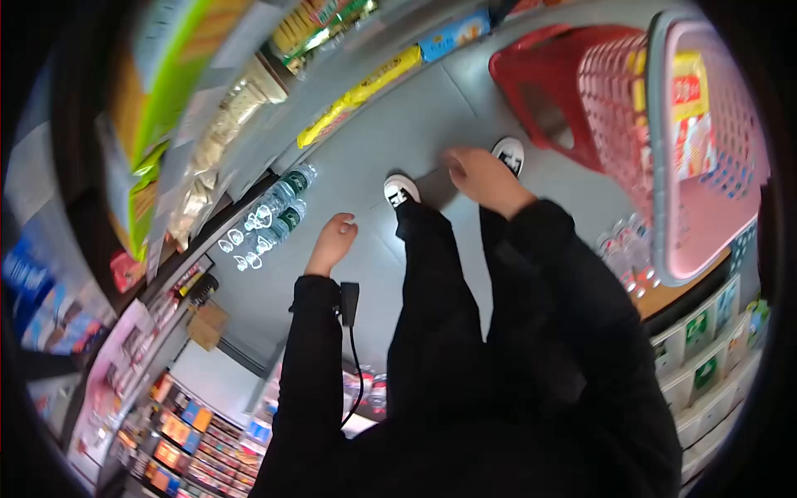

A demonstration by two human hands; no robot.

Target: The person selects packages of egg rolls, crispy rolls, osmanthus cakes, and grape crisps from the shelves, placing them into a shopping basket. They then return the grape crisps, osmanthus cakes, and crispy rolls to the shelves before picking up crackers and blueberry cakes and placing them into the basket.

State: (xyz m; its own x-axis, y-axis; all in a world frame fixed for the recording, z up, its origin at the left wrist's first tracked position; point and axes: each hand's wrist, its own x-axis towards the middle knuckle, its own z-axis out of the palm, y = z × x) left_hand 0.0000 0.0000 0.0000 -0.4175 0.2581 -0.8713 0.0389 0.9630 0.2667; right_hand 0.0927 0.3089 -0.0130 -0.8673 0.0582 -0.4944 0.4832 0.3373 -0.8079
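Observation:
My left hand (334, 242) hangs over the grey floor with its fingers curled in and nothing seen in them. Closest to it are several large clear water bottles (286, 203) with green labels and white carry handles, standing apart from the hand. My right hand (488, 181) is held out above the floor near my shoe (508, 156). Its back faces up and its fingertips are smeared by motion, so I cannot make out their pose. To its right, a pink plastic basket (614, 100) holds yellow and red packets (689, 100).
A red plastic stool (540, 83) stands under or beside the basket. Shelves with packaged goods (158, 149) line the left. Yellow packs (357, 95) lie along the front shelf edge. More bottles (627, 253) stand at right, near white cartons (706, 349).

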